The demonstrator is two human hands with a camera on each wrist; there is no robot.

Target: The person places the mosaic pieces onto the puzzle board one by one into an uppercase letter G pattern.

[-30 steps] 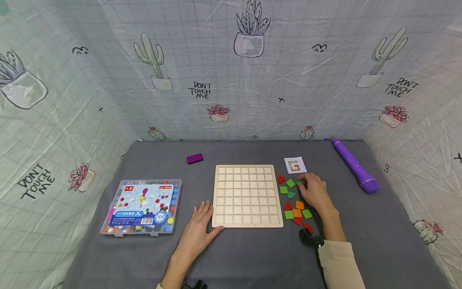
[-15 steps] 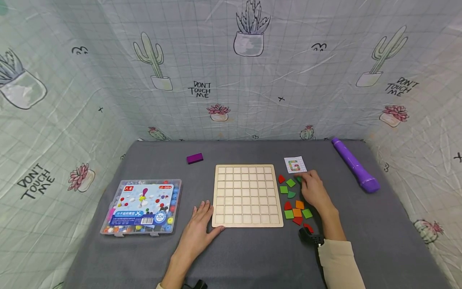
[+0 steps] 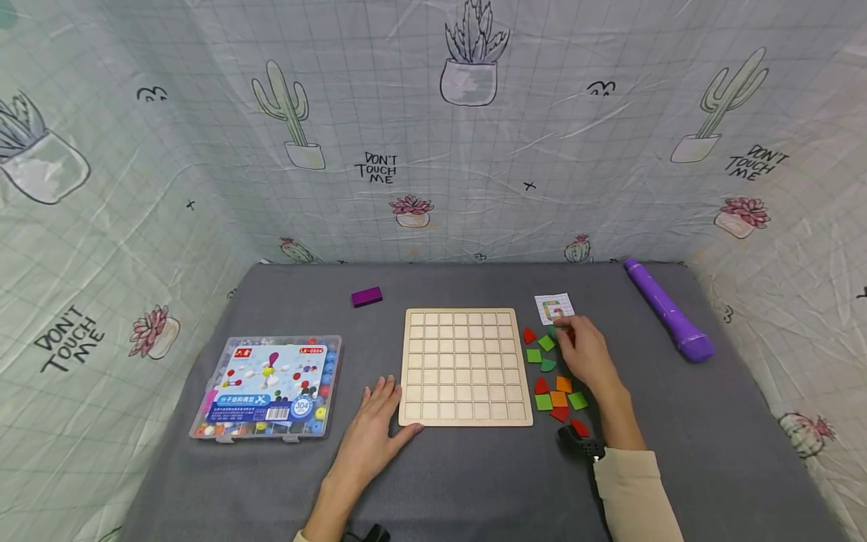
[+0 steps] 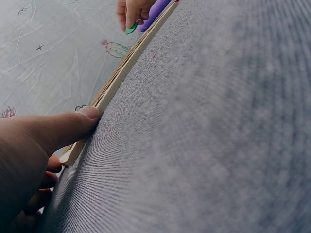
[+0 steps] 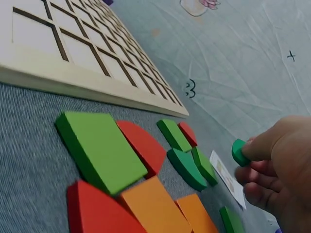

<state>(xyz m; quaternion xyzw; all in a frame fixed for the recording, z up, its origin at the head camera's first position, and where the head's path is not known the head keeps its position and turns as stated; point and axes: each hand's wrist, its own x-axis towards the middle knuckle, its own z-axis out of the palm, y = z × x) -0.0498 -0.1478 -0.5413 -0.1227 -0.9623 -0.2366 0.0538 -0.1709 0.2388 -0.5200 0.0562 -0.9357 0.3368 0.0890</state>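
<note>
My right hand (image 3: 584,350) pinches a dark green block (image 5: 239,153) with a curved edge between thumb and fingers. It is held up off the table, close to the near edge of a small card (image 3: 554,308) printed with a coloured G on a grid. Fingers extended, my left hand (image 3: 369,433) rests at the lower left corner of a wooden grid board (image 3: 460,369). Its thumb (image 4: 73,127) touches the board's near edge. Several loose blocks, among them a light green square (image 5: 102,150), a red curved piece (image 5: 142,145) and an orange square (image 5: 155,206), lie right of the board.
A clear case (image 3: 267,388) of small coloured parts lies left of the board. Behind the board sits a purple block (image 3: 366,296). A purple microphone-shaped object (image 3: 669,310) lies at the far right. Patterned cloth (image 3: 474,173) hangs around the table.
The right hand has shifted slightly left and away from me, bringing the green block nearer the card. My left hand and the board have stayed put.
</note>
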